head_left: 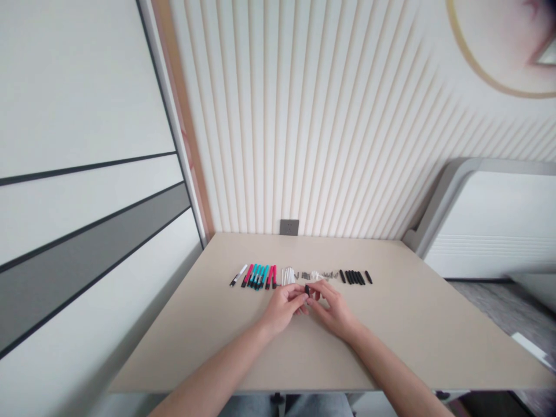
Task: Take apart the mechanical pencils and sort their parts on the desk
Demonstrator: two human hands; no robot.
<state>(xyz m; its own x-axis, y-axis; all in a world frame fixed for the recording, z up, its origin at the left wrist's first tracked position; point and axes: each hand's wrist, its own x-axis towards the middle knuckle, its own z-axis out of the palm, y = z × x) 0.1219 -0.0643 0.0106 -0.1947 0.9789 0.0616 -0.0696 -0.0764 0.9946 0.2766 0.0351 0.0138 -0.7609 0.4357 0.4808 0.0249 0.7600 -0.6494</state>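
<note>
Near the middle of the table point(330, 359), my left hand point(284, 306) and my right hand point(330, 307) meet around a small black piece point(307, 290). The left fingers are closed on it, and the right fingertips touch its side. Beyond my hands lies a row of parts: several red and turquoise pens point(259, 277) with black ends, a white pen point(238, 275) at the far left, white sticks point(288, 276), small grey metal parts point(306, 275), small white parts point(315, 275), and several black tubes point(355, 277) at the right.
A ribbed wall point(282, 116) with a dark socket point(289, 227) stands behind the table. White and grey panels point(87, 231) rise at the left. A light headboard point(490, 220) is at the right.
</note>
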